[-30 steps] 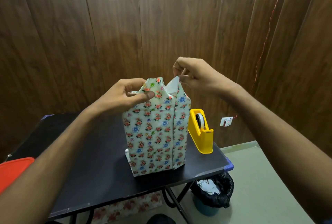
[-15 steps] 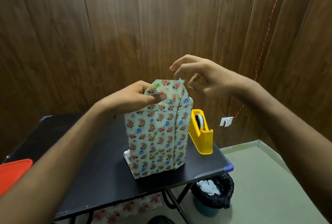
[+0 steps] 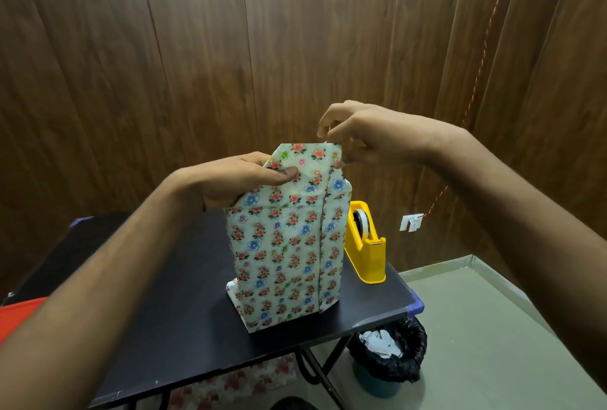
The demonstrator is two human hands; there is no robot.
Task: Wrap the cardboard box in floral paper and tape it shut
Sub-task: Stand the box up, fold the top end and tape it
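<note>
A tall box wrapped in floral paper [image 3: 285, 245] stands upright on the black table [image 3: 184, 321]. No cardboard shows. At its top the paper rises in an upright flap [image 3: 305, 156]. My left hand [image 3: 236, 179] grips the top left of the flap, thumb on the near face and fingers behind it. My right hand [image 3: 364, 136] pinches the flap's top right corner between thumb and fingers. A yellow tape dispenser [image 3: 366, 245] stands just right of the box.
A black-lined bin [image 3: 391, 353] with crumpled paper sits on the green floor beside the table's right corner. Floral paper [image 3: 236, 386] lies under the table. A red object [image 3: 16, 314] shows at the left edge. A wood-panelled wall stands behind.
The top paper has been folded from a pointed open shape with white showing into a flat floral flap. My right hand let go, then came back down onto the flap's right corner.
</note>
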